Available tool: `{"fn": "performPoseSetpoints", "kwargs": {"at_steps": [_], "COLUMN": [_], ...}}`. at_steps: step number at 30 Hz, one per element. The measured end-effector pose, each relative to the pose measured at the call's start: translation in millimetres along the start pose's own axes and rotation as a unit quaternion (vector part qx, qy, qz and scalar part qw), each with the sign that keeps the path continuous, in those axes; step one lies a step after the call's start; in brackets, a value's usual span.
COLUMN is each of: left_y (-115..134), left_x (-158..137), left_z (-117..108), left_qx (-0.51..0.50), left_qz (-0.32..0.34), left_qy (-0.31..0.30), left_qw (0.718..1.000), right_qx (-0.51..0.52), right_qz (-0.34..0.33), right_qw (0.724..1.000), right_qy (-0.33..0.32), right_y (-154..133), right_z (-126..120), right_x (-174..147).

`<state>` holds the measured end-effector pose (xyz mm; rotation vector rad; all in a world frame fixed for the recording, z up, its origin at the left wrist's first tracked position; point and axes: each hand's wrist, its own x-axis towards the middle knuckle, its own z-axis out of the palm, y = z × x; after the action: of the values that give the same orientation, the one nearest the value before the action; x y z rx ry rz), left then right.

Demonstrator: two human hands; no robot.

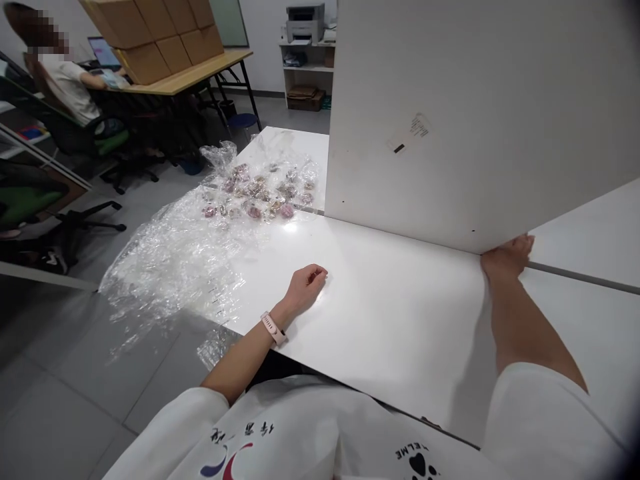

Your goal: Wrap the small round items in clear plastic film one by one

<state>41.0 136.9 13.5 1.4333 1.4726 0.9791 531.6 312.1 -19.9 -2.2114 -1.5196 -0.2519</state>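
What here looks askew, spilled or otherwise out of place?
A large white board stands tilted on the table, its lower corner gripped by the right hand. Crumpled clear plastic wrap sprawls over the table's left edge, with small pink packets scattered on it. The left hand rests on the tabletop, loosely curled.

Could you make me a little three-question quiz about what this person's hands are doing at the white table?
1. True or false: the right hand grips the lower corner of the raised white board.
2. The left hand rests on: A) the plastic wrap, B) the bare white table, C) a cardboard box.
3. What is worn on the left wrist?

Key: 1 true. 2 B. 3 a pink watch band.
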Motion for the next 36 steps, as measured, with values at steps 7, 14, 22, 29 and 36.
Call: {"fn": "performPoseSetpoints", "kwargs": {"at_steps": [7,14,22,29,36], "left_y": [-5.4,-2.3,15.8,17.5,6.1], "left_x": [14.8,108.2,28.4,-97.0,-123.5], "left_z": [-1.1,-32.6,-26.5,26.1,34.1], "left_qx": [0.21,0.436,0.389,0.31,0.262], "left_qz": [0.051,0.081,0.114,0.195,0.299], "left_qy": [0.112,0.061,0.003,-0.138,-0.138], "left_qw": [0.97,0.894,0.914,0.92,0.907], "right_qx": [0.105,0.138,0.212,0.43,0.491], "right_qz": [0.15,0.065,-0.024,0.067,0.047], "right_qw": [0.98,0.987,0.977,0.886,0.812], "right_qy": [-0.079,-0.043,-0.006,-0.158,-0.311], "right_y": [-4.6,-28.9,-65.2,-147.9,-210.7], "right_z": [-12.3,-40.5,-66.2,-94.0,-96.0], "right_x": [-52.4,-153.1,-228.4,-291.9,-297.5]}}
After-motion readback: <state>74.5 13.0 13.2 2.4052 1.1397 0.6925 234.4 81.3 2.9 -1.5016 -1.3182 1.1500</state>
